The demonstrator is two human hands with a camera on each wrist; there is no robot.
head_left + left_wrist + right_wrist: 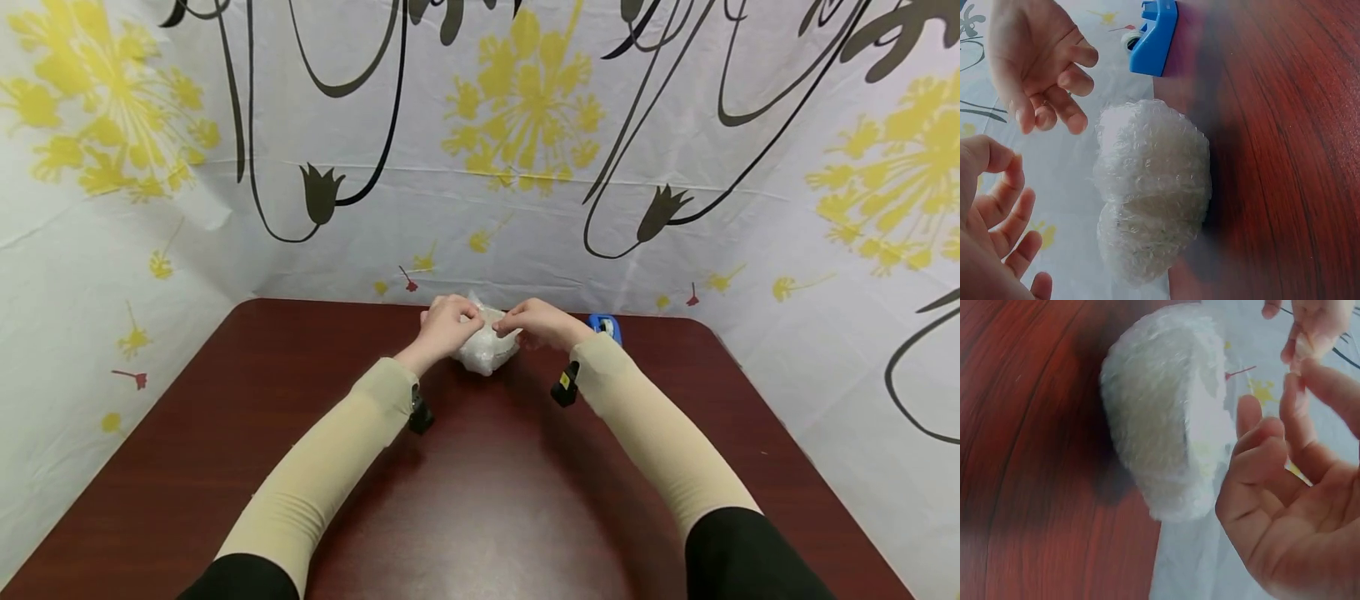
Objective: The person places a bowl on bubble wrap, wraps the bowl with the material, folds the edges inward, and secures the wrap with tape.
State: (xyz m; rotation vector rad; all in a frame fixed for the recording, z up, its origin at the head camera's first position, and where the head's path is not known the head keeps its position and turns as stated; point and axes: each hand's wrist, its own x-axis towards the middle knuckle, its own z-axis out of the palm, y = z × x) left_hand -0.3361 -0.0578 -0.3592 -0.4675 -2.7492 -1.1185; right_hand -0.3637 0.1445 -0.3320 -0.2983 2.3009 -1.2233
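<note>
A bundle in bubble wrap (1154, 187) stands near the table's far edge, between the two hands and just below them. My left hand (450, 323) is raised over its left side; in the left wrist view, its thumb and index fingertips meet in a pinch, the other fingers loosely bent. From the right, my right hand (1291, 500) also pinches with thumb and index finger, its other fingers curled. A small whitish, translucent piece (1304, 347), which looks like clear tape, shows at the fingertips where the hands come close together. What the wrap encloses is hidden.
Behind the right hand stands a blue tape dispenser (1155, 40) with a roll of tape in it. A white patterned cloth (525, 233) hangs around the far side and both sides of the dark red wooden table (480, 500).
</note>
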